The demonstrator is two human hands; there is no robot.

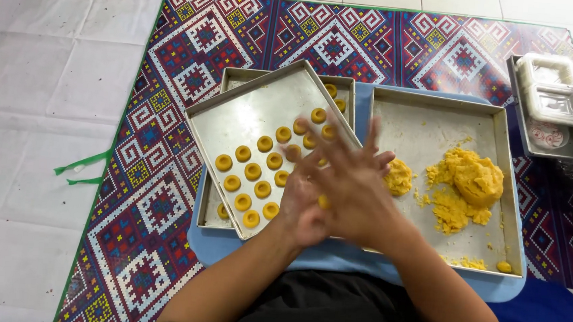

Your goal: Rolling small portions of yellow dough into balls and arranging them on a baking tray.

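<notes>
Palms pressed together, my right hand point(359, 179) lies flat over my left hand point(300, 206), apparently pinching a small yellow dough piece point(324, 202) between them, just above the tilted metal tray point(249, 115) of ring-shaped dough pieces point(253, 171).

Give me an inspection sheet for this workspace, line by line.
Surface: patterned mat on tiled floor, white sheet at its left.
Job's things: tilted tray of yellow dough rings stacked on another; right tray with dough lump.
Clutter: clear plastic containers on a far-right tray.
Hands: left hand and right hand pressed together, a yellow piece between the palms.
Cables: nothing seen.
Surroundings: green ribbon.
</notes>
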